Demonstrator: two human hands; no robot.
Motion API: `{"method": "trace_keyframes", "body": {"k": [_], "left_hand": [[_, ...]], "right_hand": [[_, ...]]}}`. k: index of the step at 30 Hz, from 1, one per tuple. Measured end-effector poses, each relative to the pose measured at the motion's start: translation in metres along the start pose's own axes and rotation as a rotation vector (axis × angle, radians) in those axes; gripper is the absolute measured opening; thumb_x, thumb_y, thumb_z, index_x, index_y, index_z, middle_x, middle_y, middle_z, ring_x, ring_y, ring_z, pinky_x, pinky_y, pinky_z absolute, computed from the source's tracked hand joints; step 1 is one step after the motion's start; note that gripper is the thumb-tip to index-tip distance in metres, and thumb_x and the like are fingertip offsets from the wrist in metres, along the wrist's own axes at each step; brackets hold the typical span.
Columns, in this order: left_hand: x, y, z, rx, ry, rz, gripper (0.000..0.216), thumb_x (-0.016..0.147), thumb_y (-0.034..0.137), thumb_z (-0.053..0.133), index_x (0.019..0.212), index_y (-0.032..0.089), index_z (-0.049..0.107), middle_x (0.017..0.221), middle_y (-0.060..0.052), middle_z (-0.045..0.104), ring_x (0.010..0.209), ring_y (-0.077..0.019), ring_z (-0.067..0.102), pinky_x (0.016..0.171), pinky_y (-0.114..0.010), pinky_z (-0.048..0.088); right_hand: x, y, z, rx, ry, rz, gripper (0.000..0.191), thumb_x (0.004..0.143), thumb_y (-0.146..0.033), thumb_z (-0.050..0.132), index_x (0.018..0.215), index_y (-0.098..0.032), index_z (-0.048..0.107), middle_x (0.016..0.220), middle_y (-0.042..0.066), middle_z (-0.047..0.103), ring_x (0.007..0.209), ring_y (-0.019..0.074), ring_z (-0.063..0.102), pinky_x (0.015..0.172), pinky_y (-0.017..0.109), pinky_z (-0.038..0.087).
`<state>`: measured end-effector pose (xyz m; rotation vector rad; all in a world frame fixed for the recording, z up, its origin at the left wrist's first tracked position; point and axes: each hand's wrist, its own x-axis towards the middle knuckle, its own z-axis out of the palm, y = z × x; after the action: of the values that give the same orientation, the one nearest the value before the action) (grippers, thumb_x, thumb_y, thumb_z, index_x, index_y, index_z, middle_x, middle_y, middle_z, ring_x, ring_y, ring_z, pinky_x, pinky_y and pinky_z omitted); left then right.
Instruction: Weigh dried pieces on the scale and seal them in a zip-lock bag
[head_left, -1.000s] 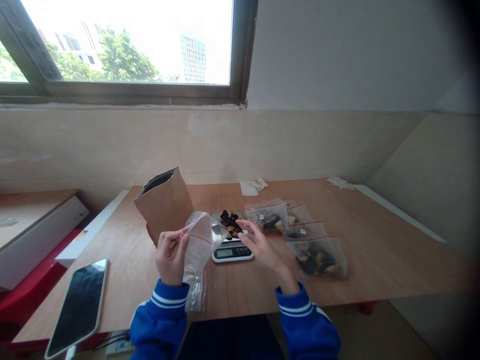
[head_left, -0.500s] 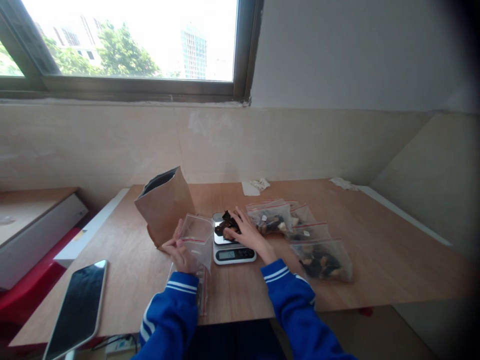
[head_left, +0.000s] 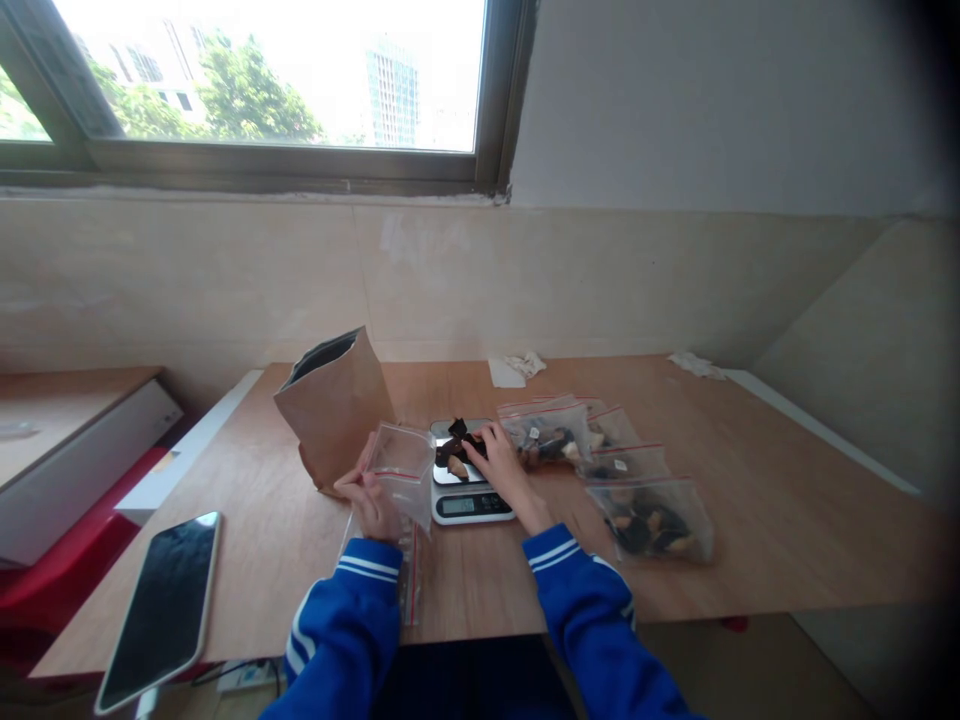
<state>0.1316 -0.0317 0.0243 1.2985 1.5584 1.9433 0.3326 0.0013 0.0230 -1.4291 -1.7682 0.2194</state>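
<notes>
My left hand [head_left: 370,502] is closed on a clear zip bag [head_left: 403,452] with a red seal line, held upright just left of a small digital kitchen scale [head_left: 491,507]. On the scale's plate lie dark brown, curled dried pieces [head_left: 452,452], one with a paler tan side; their exact kind I cannot make out. My right hand [head_left: 504,468] reaches over the plate from the right, its fingers curled round some of the dark dried pieces. The scale's display is lit, but its digits are too blurred to read.
An open brown paper bag [head_left: 341,405] stands behind my left hand. Several filled zip bags [head_left: 660,520] lie to the right. More flat zip bags [head_left: 410,585] lie under my left wrist. A phone [head_left: 161,610] rests at the left table edge; crumpled tissue [head_left: 525,365] lies at the back.
My right hand's fingers have gone from spread over the dried pieces to curled round some, drawing slightly right. My left hand still holds the zip bag. The view has shifted slightly.
</notes>
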Motion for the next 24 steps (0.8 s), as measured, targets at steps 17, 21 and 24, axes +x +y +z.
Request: {"method": "trace_keyframes", "body": {"k": [17,21,24], "left_hand": [[0.001,0.003,0.007,-0.239,-0.009,0.123,0.031,0.09,0.05,0.044,0.096,0.02,0.043,0.118,-0.017,0.064,0.11,-0.0249,0.062,0.094,-0.047,0.048],[0.0,-0.004,0.008,-0.266,-0.147,0.209,0.032,0.094,0.045,0.037,0.107,0.016,0.042,0.127,-0.022,0.057,0.119,-0.0265,0.056,0.101,-0.051,0.043],[0.0,-0.011,0.008,-0.289,-0.16,0.298,0.025,0.095,0.038,0.037,0.11,0.018,0.038,0.13,-0.02,0.056,0.119,-0.0249,0.057,0.1,-0.052,0.044]], "right_hand": [[0.03,-0.073,-0.023,0.429,0.211,0.224,0.037,0.083,-0.052,0.057,0.096,-0.018,0.059,0.09,0.006,0.066,0.083,0.0197,0.062,0.077,0.033,0.048],[0.031,-0.114,-0.036,0.403,-0.034,0.012,0.02,0.081,-0.035,0.066,0.092,-0.019,0.062,0.092,0.003,0.063,0.087,0.0168,0.061,0.08,0.029,0.047],[0.03,-0.13,-0.04,0.309,-0.189,-0.1,0.012,0.081,-0.019,0.065,0.092,-0.019,0.063,0.096,0.003,0.06,0.095,0.0171,0.059,0.087,0.031,0.045]]}}
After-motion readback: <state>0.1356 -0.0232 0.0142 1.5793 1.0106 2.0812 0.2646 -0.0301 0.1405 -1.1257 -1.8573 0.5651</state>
